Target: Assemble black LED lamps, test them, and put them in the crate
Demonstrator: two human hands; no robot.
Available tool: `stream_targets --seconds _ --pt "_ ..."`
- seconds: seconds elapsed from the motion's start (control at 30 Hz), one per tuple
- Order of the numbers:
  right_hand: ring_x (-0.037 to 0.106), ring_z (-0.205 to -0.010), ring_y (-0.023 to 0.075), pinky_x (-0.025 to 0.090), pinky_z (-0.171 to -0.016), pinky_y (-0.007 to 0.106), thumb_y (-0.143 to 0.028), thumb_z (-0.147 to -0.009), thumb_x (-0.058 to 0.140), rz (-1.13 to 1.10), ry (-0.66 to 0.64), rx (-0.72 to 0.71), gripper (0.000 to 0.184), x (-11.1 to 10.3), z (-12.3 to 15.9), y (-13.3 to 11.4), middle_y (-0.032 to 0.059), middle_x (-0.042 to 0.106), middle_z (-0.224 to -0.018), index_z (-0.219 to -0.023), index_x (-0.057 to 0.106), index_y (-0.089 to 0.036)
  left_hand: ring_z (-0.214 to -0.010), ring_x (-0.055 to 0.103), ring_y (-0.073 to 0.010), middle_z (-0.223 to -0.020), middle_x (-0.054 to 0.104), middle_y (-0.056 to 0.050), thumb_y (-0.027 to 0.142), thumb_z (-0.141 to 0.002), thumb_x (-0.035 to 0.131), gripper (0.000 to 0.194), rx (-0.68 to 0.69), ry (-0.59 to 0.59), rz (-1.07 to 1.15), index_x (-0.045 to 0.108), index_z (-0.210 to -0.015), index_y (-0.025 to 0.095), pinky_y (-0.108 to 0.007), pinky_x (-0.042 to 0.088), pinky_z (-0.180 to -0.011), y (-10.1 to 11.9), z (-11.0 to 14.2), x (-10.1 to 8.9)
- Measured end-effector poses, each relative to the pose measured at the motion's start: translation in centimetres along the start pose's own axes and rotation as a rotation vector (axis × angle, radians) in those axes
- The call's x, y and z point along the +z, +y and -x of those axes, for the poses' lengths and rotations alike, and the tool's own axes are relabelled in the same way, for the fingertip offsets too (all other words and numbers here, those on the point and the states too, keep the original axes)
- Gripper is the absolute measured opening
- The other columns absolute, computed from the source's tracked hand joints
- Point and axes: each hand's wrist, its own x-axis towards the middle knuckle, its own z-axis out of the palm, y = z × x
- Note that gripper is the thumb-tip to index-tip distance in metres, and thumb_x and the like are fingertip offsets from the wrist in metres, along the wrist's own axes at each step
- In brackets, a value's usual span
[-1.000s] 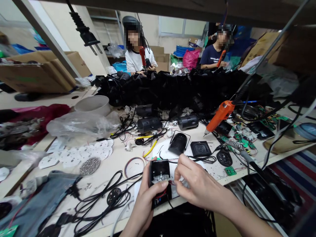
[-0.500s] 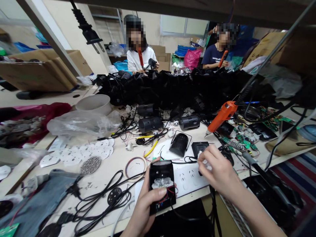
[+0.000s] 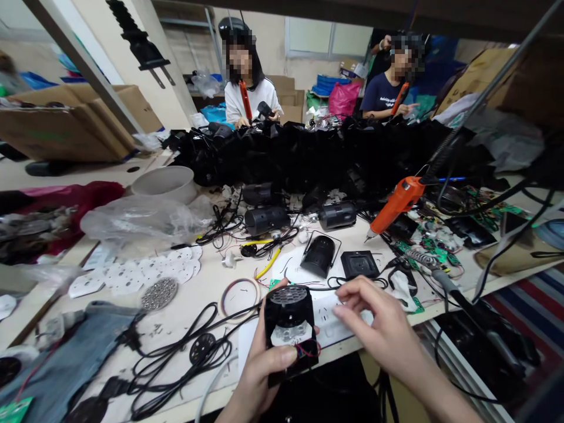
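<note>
One black housing (image 3: 288, 317) is at six o'clock, grasped by the left hand (image 3: 263, 369); the right hand (image 3: 376, 314), at the housing's three o'clock, appears empty, fingers parted. Likely light, stiff plastic, it suits a side-wall grip, sparing its fragile-looking red wires (image 3: 314, 351).

We are holding a case (image 3: 289, 320) at the near edge of the table (image 3: 215, 273); a tape roll (image 3: 257, 294) is lying left, a lamp (image 3: 319, 257) behind, and a screwdriver (image 3: 396, 204) is hanging right of the lamp.

Black housing (image 3: 287, 312), orange screwdriver (image 3: 397, 204), striped fabric (image 3: 524, 301)
</note>
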Motion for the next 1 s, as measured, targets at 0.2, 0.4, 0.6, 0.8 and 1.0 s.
stream_targets --seconds 0.2,0.4,0.6,0.8,1.0 --pt "0.063 -0.082 0.0163 0.055 -0.075 0.031 -0.031 -0.079 0.066 -0.561 -0.179 0.27 0.033 3.0 0.2 -0.7 0.0056 0.063 -0.094 -0.107 0.054 -0.019 -0.107 0.063 -0.0352 -0.112 0.071 -0.009 0.021 -0.056 0.071 0.079 0.033 -0.059 0.14 0.052 -0.133 0.02 -0.046 0.048 -0.093 -0.7 -0.7 -1.4" --pt "0.064 -0.075 0.0158 0.054 -0.07 0.03 -0.029 -0.087 0.057 -0.433 -0.07 0.107 0.013 3.4 0.1 0.0 0.0042 0.062 -0.088 -0.096 0.058 -0.02 -0.09 0.07 -0.0318 -0.089 0.075 -0.012 0.023 -0.07 0.068 0.033 -0.183 0.184 0.187 0.067 -0.101 0.01 -0.047 0.054 -0.084 0.6 -1.5 0.4" --pt "0.061 -0.082 0.0171 0.047 -0.072 0.029 -0.017 -0.091 0.049 -0.062 -0.024 -0.189 0.014 2.1 -1.5 0.4 0.0044 0.063 -0.086 -0.089 0.062 -0.02 -0.069 0.071 -0.0262 -0.076 0.073 -0.01 0.027 -0.083 0.06 0.018 -0.424 0.318 0.27 0.063 -0.092 0.011 -0.043 0.057 -0.071 2.2 -2.7 2.8" --pt "0.06 -0.071 0.014 0.045 -0.066 0.025 -0.012 -0.088 0.052 -0.026 -0.079 -0.201 0.016 1.8 -2.7 1.0 0.0009 0.064 -0.078 -0.089 0.065 -0.02 -0.065 0.07 -0.0258 -0.075 0.072 -0.011 0.032 -0.084 0.061 0.023 -0.475 0.303 0.278 0.063 -0.092 0.01 -0.04 0.057 -0.063 2.4 -3.2 3.1" --pt "0.061 -0.067 0.0138 0.046 -0.063 0.024 -0.012 -0.087 0.052 -0.032 -0.133 -0.227 0.016 2.0 -3.0 1.3 0.001 0.064 -0.076 -0.087 0.066 -0.019 -0.065 0.07 -0.0263 -0.073 0.072 -0.012 0.044 -0.086 0.056 0.037 -0.49 0.273 0.258 0.065 -0.087 0.009 -0.041 0.057 -0.061 2.5 -3.2 3.4"
